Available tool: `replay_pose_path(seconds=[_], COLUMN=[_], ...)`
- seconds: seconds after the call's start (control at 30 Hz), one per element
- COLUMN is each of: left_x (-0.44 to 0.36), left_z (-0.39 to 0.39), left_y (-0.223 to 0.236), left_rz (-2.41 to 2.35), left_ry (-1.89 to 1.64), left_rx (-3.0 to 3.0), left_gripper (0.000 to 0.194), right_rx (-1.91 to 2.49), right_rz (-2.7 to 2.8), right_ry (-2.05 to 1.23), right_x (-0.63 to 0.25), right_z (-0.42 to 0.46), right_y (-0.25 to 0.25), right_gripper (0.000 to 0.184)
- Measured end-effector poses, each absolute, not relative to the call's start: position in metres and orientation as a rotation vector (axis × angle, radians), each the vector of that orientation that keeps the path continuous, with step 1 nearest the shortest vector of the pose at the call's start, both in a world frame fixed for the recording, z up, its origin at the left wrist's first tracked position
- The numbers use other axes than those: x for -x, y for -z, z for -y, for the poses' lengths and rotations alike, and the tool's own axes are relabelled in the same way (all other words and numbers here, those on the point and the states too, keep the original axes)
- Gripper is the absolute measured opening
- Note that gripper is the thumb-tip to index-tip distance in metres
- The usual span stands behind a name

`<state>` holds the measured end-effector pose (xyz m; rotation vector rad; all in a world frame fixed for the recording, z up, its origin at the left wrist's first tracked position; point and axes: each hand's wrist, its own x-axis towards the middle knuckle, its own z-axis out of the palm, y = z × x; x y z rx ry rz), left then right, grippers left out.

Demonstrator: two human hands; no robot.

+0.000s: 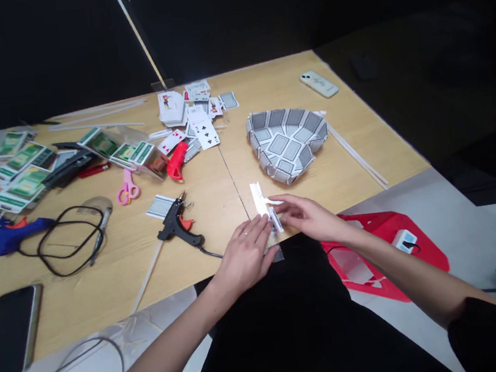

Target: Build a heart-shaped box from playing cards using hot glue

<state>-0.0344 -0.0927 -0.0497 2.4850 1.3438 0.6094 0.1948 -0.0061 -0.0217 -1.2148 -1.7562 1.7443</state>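
Observation:
My left hand (247,253) lies on the wooden table (118,266) near its front edge, fingers pressed down on a folded strip of playing cards (263,205). My right hand (307,215) comes in from the right and pinches the same strip at its near end. The strip is white with a patterned back and stands partly on edge between both hands. Behind it sits a heart-shaped bowl made of grey-backed playing cards (288,141). A black hot glue gun (177,221) with an orange trigger rests left of my left hand.
Loose playing cards (198,117) and card boxes (22,170) lie at the back left. Pink scissors (127,188), a red tool (176,160), a blue glue gun (9,232), black cable (72,239), two phones (9,332) (319,83) and glue sticks (356,156) are spread around.

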Motion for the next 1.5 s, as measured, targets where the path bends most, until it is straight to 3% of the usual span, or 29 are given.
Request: replay_pose_path(seconds=[0.1,0.2,0.43,0.57,0.73,0.9,1.0,1.27,1.5], left_x=[0.031,0.035,0.045,0.02,-0.003,0.001,0.005,0.009,0.008], left_z=[0.099,0.101,0.089,0.082,0.069,0.062,0.065,0.076,0.08], left_y=[0.052,0.055,0.037,0.013,0.002,-0.004,-0.013,-0.031,-0.031], left_rz=[-1.374,-1.44,-1.6,-1.503,-1.479,-1.422,-1.328,-1.2,-1.191], left_ry=[-0.631,-0.623,-0.627,-0.68,-0.667,-0.641,-0.665,-0.75,-0.796], left_rx=[-2.469,-2.424,-2.377,-2.465,-2.495,-2.506,-2.48,-2.325,-2.275], left_gripper=[0.059,0.077,0.1,0.093,0.063,0.066,0.072,0.063,0.063], right_rx=[1.126,1.067,1.235,1.287,1.212,1.314,1.116,0.661,0.556], right_rz=[2.067,2.12,1.84,1.579,1.567,1.726,1.875,2.207,2.374], right_ry=[-1.441,-1.401,-1.48,-1.691,-1.732,-1.142,-0.808,-0.369,-0.241], right_x=[-0.194,-0.199,-0.219,-0.216,-0.218,-0.231,-0.231,-0.22,-0.211], right_z=[-0.006,-0.016,-0.004,0.012,0.019,0.019,0.019,0.019,0.016], right_y=[0.029,0.027,0.012,0.006,0.0,-0.016,-0.033,-0.044,-0.049], right_gripper=[0.036,0.017,0.029,0.038,0.035,0.029,0.014,0.026,0.018])
